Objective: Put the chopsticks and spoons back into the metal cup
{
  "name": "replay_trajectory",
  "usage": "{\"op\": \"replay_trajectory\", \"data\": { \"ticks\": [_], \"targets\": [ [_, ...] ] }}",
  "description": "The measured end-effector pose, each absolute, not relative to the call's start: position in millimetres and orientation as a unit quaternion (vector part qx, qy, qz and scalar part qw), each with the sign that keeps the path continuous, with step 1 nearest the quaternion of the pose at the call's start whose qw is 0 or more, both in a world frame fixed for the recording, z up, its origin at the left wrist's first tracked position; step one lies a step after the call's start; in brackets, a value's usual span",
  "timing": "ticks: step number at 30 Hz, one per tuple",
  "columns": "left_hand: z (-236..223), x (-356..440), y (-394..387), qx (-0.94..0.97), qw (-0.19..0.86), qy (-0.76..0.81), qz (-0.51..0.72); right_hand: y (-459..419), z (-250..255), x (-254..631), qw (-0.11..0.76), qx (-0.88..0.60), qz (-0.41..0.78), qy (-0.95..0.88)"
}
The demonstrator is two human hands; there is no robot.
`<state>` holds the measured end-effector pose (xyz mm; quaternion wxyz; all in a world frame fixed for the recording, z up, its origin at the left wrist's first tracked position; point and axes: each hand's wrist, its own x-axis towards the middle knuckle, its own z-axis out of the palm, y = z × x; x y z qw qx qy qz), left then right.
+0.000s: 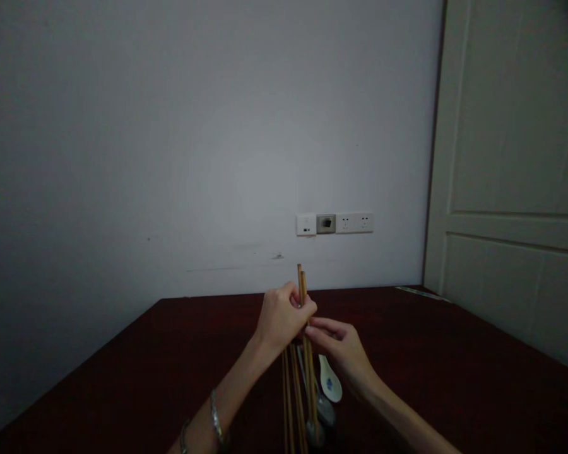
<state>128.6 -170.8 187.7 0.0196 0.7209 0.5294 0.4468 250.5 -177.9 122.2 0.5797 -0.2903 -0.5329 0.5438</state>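
Note:
A pair of wooden chopsticks stands tilted up off the table, their upper ends rising above my hands. My left hand pinches them near the top. Just below, the fingertips of my right hand also close on the pair. Under and left of them, several more chopsticks lie lengthwise on the table. Metal spoons lie partly behind the held pair. To their right rests a white ceramic spoon with a blue mark, its handle end near my right hand.
The dark red table reaches back to a pale wall. Sockets and a switch sit on the wall above the table. A light panelled door stands at the right, and a flat strip lies by the far right edge.

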Motion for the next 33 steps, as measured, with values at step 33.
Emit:
{"op": "replay_trajectory", "data": {
  "ticks": [33],
  "targets": [
    [196.9,115.6,-164.1,0.654,0.386,0.379,0.529,-181.3,151.5,259.2,0.492,-0.261,0.587,-0.587]
  ]
}}
